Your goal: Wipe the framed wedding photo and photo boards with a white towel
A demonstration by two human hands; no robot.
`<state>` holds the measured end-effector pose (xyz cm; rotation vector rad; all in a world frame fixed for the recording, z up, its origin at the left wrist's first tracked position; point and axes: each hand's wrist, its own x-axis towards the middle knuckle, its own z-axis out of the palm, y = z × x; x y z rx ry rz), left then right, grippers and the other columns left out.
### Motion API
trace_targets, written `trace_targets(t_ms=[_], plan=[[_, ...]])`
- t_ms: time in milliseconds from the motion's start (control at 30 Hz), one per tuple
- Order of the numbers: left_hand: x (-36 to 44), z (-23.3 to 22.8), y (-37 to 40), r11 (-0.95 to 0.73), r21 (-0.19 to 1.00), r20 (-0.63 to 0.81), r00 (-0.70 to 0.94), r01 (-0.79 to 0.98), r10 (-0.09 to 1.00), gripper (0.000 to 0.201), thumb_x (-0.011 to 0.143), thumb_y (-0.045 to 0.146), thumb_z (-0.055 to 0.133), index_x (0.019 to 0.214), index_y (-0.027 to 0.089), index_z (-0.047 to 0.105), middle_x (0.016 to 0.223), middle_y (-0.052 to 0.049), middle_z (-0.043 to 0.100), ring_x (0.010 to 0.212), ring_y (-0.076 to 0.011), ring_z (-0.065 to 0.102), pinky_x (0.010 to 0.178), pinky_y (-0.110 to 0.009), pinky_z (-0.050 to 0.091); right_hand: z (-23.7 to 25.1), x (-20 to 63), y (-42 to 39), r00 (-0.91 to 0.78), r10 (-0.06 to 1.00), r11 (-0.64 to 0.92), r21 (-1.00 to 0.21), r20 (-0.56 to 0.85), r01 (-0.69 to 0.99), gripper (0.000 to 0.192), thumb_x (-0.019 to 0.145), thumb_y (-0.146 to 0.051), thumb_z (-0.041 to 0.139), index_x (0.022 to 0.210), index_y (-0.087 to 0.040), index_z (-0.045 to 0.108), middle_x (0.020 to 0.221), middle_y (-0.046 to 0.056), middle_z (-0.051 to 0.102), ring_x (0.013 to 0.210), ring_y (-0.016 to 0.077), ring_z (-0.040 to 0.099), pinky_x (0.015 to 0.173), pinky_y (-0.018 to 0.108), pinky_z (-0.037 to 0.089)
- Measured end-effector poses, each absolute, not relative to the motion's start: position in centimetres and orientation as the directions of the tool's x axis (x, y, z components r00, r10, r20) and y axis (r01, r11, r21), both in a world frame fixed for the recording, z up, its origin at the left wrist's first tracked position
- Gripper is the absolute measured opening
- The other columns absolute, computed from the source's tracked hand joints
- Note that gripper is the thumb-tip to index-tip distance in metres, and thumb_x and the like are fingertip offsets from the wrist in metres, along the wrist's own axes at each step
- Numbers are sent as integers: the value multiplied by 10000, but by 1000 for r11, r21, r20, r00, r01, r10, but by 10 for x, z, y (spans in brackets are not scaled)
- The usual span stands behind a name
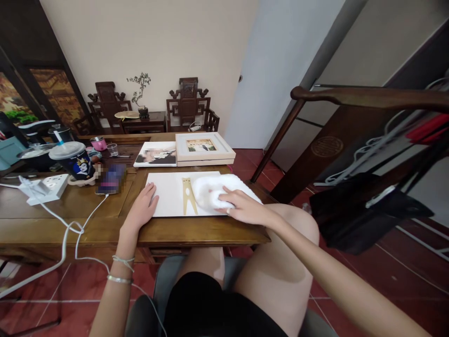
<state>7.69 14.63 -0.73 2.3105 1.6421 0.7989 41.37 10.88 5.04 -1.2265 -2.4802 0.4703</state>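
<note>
Head view, wide wooden counter (pixel 52 220) across the frame, cluttered on its left and far side. Largest item in play: flat white board (pixel 171 194) lying near the front edge, with a tan clip-shaped stand (pixel 187 195) on its surface. Beyond it, a white picture frame (pixel 204 149) stacked flat, and just beside that a photo print (pixel 156 154). Over the board's right portion, a bunched white cloth (pixel 213 189). Right hand (pixel 245 208) pressed down on the cloth, fingers curled into its folds, gripping it loosely. Left hand (pixel 142 209) open, palm down, flat on the board's left edge, pinning it, nothing held.

Risks, as a judgement. Board close to the front lip: a hard sweep toward the body with a slack left hand could push it off onto the lap. Stand, if loose, likely to snag in the cloth and bend or get dragged out of place. Further left, a lidded drink cup (pixel 75 161) with a straw, next to a white power strip (pixel 45 187) and a white cable (pixel 70 229) trailing off the edge: an elbow catching that cable could tug the strip and tip the cup, liquid then near the sockets and the phone (pixel 111 180). Small glass (pixel 112 149) near the photo print also exposed to any shove of the frame.
</note>
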Motion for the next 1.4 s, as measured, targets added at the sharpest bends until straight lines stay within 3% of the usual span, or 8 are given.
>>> trace_targets(t_ms=[233, 467, 600, 733, 867, 967, 1200, 1400], plan=[[77, -9, 147, -363, 447, 317, 235, 818, 919, 541, 942, 369, 353, 1377, 82, 500, 1521, -165, 415, 1443, -273, 334, 1207, -440, 242, 75, 426, 87, -621, 783, 516, -525, -32, 677, 300, 839, -464, 524, 672, -220, 473, 713, 18, 540, 761, 218, 537, 778, 344, 450], [76, -9, 147, -369, 431, 322, 242, 823, 915, 549, 944, 377, 353, 1385, 80, 491, 1525, -166, 409, 1440, -275, 340, 1201, -457, 252, 56, 388, 145, -488, 849, 503, -592, 203, 629, 360, 854, -494, 484, 640, -227, 373, 673, -7, 499, 688, 182, 483, 683, 289, 374], [75, -8, 148, -372, 428, 315, 250, 824, 916, 559, 943, 395, 350, 1378, 77, 498, 1522, -174, 410, 1439, -278, 343, 1201, -455, 252, 42, 354, 172, -394, 866, 500, -578, 309, 645, 268, 882, -386, 456, 673, -219, 439, 714, 9, 570, 743, 211, 551, 776, 322, 399], [75, -7, 148, -373, 423, 313, 253, 826, 915, 569, 943, 397, 345, 1375, 60, 498, 1520, -189, 406, 1441, -281, 338, 1203, -455, 246, 33, 334, 166, -455, 827, 563, -462, 332, 686, 142, 867, -200, 456, 800, -195, 581, 876, 59, 690, 953, 274, 626, 999, 450, 342], [76, -6, 147, -368, 428, 302, 253, 825, 919, 576, 945, 388, 344, 1377, 36, 490, 1524, -204, 392, 1445, -284, 328, 1204, -456, 239, 32, 333, 128, -584, 752, 659, -371, 306, 654, 233, 831, -90, 460, 977, -162, 627, 1209, 148, 667, 1353, 330, 440, 1109, 568, 225], [77, -7, 147, -368, 443, 313, 243, 818, 918, 551, 945, 380, 354, 1371, 63, 500, 1522, -191, 402, 1443, -288, 330, 1201, -475, 243, 38, 340, 92, -646, 721, 687, -375, 250, 622, 253, 805, -60, 466, 959, -177, 630, 1289, 159, 634, 1420, 299, 361, 1145, 584, 198], [78, -7, 146, -362, 446, 306, 240, 819, 921, 584, 937, 375, 346, 1373, 14, 492, 1520, -216, 394, 1445, -287, 326, 1208, -434, 232, 52, 348, 68, -718, 670, 721, -394, 189, 570, 246, 764, -23, 486, 861, -195, 633, 1293, 126, 638, 1390, 285, 409, 1165, 524, 233], [76, -9, 148, -369, 446, 319, 240, 816, 917, 540, 940, 365, 358, 1370, 73, 503, 1519, -185, 411, 1439, -283, 340, 1200, -467, 248, 46, 335, 134, -648, 724, 686, -354, 238, 636, 212, 884, -142, 484, 974, -182, 672, 1049, 79, 723, 1044, 277, 625, 1088, 476, 317]])
